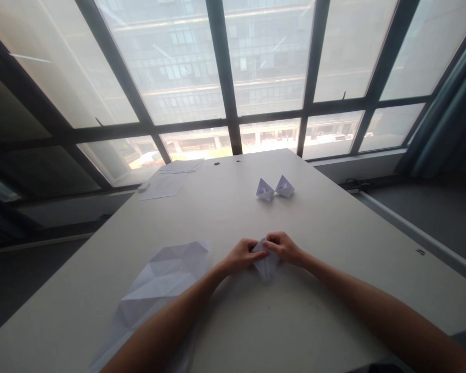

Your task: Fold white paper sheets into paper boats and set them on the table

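Between my two hands is a small piece of folded white paper (266, 268), diamond-shaped with a crease down its middle. My left hand (244, 255) grips its left side, thumb lying across the front. On the upper right, my right hand (284, 247) pinches the same paper near its top point. The fingers behind the paper are partly hidden. Farther up the table stand two folded paper boats (264, 189), (285, 186) side by side. A large creased sheet of paper (166, 274) lies to the left, partly under my left forearm.
The white table (334, 311) reaches toward tall windows (272, 57). Flat paper sheets (163, 185) lie at its far left, beside a small white object (143, 187). A dark round spot (216, 163) shows near the far edge. A curtain (437, 114) hangs at the right.
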A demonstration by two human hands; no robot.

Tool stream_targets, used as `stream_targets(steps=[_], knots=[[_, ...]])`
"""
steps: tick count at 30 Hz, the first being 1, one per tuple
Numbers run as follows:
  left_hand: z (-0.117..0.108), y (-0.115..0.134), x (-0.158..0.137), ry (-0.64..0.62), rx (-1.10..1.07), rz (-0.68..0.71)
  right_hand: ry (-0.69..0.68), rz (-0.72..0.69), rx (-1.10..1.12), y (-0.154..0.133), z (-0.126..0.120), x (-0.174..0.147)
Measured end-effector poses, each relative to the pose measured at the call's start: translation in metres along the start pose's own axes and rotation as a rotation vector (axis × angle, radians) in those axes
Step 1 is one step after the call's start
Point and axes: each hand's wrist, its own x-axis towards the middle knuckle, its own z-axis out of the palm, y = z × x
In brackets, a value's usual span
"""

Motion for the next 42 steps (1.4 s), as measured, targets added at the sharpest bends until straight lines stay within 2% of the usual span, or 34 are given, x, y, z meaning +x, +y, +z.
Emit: stream_targets(steps=[6,21,32,42], knots=[[0.004,-0.007,0.004,0.106,0.007,0.009,-0.082,0.013,-0.030,0.000,-0.001,-0.001],[0.002,0.004,0.003,0.064,-0.064,-0.034,-0.058,-0.012,-0.092,0.009,0.000,0.002],[0.002,0.011,0.000,0.121,-0.124,-0.082,-0.034,-0.008,-0.085,0.008,0.000,0.000],[0.003,0.010,0.001,0.186,-0.157,-0.072,-0.014,-0.002,-0.074,0.003,-0.001,0.000]])
